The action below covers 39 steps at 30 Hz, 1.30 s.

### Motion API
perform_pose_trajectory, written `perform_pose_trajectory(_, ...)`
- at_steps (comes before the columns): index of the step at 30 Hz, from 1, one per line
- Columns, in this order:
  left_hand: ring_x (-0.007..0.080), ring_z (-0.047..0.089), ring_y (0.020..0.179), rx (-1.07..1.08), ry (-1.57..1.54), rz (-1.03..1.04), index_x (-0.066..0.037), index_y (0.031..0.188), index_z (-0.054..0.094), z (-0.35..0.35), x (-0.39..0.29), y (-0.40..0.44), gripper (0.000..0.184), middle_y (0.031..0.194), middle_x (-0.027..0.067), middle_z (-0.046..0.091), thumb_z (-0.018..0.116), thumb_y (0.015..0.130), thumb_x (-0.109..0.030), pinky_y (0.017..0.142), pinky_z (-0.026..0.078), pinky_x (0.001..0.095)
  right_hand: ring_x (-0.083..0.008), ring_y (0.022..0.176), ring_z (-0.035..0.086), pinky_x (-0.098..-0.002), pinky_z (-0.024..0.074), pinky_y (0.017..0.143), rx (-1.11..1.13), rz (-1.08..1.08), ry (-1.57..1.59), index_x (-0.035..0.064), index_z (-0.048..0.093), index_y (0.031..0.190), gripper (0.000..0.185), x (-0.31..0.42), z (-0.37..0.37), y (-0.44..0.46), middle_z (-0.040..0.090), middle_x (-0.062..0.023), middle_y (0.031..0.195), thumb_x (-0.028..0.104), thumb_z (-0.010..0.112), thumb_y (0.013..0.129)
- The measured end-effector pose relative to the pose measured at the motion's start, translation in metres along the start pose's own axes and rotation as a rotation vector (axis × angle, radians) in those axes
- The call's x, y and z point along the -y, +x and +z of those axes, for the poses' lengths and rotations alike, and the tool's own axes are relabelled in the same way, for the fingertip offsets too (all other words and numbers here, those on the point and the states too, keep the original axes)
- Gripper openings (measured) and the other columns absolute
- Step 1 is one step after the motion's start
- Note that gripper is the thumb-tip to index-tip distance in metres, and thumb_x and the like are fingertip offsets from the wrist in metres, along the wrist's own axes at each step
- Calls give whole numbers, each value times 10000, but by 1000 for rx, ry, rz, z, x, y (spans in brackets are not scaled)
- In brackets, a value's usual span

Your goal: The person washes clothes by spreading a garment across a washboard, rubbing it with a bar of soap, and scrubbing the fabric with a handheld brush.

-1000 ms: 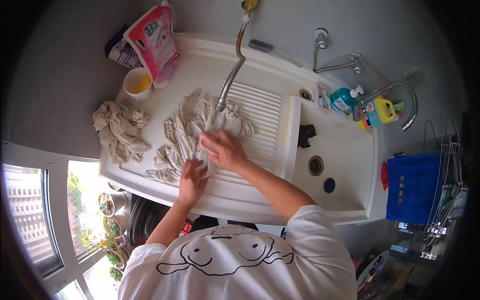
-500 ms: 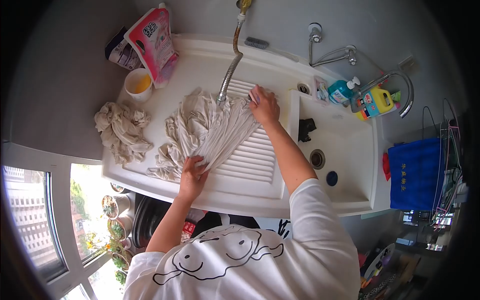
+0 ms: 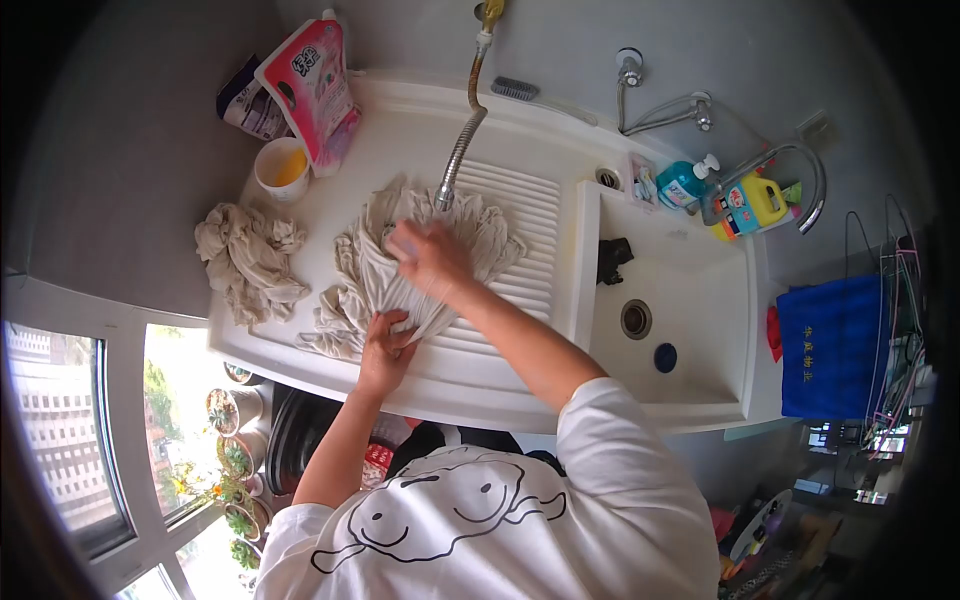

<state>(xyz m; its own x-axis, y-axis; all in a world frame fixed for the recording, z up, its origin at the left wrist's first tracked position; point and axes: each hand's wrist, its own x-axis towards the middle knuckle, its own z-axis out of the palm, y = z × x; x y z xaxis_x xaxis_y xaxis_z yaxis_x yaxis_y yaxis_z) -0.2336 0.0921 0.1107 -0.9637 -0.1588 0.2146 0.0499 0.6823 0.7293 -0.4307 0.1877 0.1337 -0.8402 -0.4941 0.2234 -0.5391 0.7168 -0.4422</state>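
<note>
Across the white tabletop (image 3: pixel 300 225), the pale cloth (image 3: pixel 393 295) lies bunched, partly over the ridges. My right hand (image 3: pixel 437 264) blurs at its middle; I can't tell its grip. My left hand (image 3: pixel 383 352) pinches the near edge. The right's swung back from the cloth's right end!

The blue cloth (image 3: pixel 840 335) reads 华庭物业 (in yellow, running downward); the pink pouch (image 3: pixel 312 100) shows 绿伞.

Head-worn view, facing forward and down
</note>
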Motion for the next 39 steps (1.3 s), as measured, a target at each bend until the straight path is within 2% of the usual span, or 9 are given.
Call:
perform_pose_trajectory(4, 270, 474, 1019, 27, -11, -7, -51, 830, 642, -10, -5, -6, 192, 997, 105, 514, 629, 639, -35, 968, 264, 462, -310, 813, 540, -410, 456, 715, -65, -309, 268, 215, 453, 1157, 579, -11, 16, -22, 508, -148, 919, 196, 662, 617)
perform_pose_trajectory(7, 268, 472, 1025, 3, 5, -20, -46, 828, 642, -8, -7, -7, 184, 1003, 104, 514, 628, 644, -41, 967, 262, 471, -306, 860, 523, -417, 455, 662, -42, 219, -8, 197, 413, 1192, 562, -68, -30, 28, 502, -152, 908, 223, 618, 669)
perform_pose_trajectory(15, 275, 471, 1019, 14, 9, -2, -52, 849, 635, -7, -2, -6, 191, 1008, 100, 514, 629, 659, -52, 969, 271, 449, -346, 855, 510, -427, 432, 715, -26, -91, 40, 134, 358, 1228, 701, -35, 8, -46, 480, -185, 964, 229, 661, 603)
perform_pose_trajectory(18, 295, 478, 988, 23, -41, -71, -38, 801, 627, -9, -6, -4, 132, 1019, 110, 512, 621, 672, -63, 942, 296, 454, -327, 855, 548, -406, 454, 705, -125, 457, -92, -29, 452, 961, 451, -111, -43, -6, 546, -193, 927, 228, 630, 635)
perform_pose_trajectory(21, 301, 486, 952, -61, -87, -133, -35, 840, 613, -16, -21, 2, 153, 1022, 120, 510, 598, 689, -51, 873, 354, 428, -259, 766, 587, -371, 461, 646, 8, 660, 517, -43, 467, 875, 419, -129, -73, -28, 572, -197, 860, 232, 643, 612)
perform_pose_trajectory(25, 302, 502, 907, -84, 177, 158, -35, 919, 592, -32, -53, 28, 214, 987, 129, 526, 568, 706, -29, 806, 391, 401, -324, 790, 532, -364, 420, 715, 49, 179, 339, -3, 443, 919, 469, -88, -36, -61, 534, -190, 838, 186, 661, 548)
perform_pose_trajectory(29, 307, 522, 732, -149, -31, 205, -18, 939, 565, -40, -75, 45, 204, 814, 131, 550, 531, 737, -12, 701, 438, 345, -316, 765, 530, -360, 425, 693, 146, 244, 416, 2, 438, 922, 449, -74, -41, -53, 523, -173, 837, 179, 648, 567)
perform_pose_trajectory(33, 282, 496, 590, -151, -124, 83, 1, 910, 554, -53, -88, 55, 132, 756, 127, 541, 499, 802, -53, 577, 414, 286, -149, 634, 538, -273, 453, 551, -79, 570, 1314, 3, 484, 883, 271, -110, -106, -46, 529, -68, 762, 63, 583, 638)
perform_pose_trajectory(39, 260, 509, 607, -238, -143, -414, 19, 839, 547, -21, -43, 78, 172, 660, 131, 554, 480, 829, -139, 614, 418, 296, -211, 678, 560, -308, 464, 642, -184, 430, 842, -12, 473, 921, 332, -108, -147, 24, 551, -106, 771, 113, 595, 639)
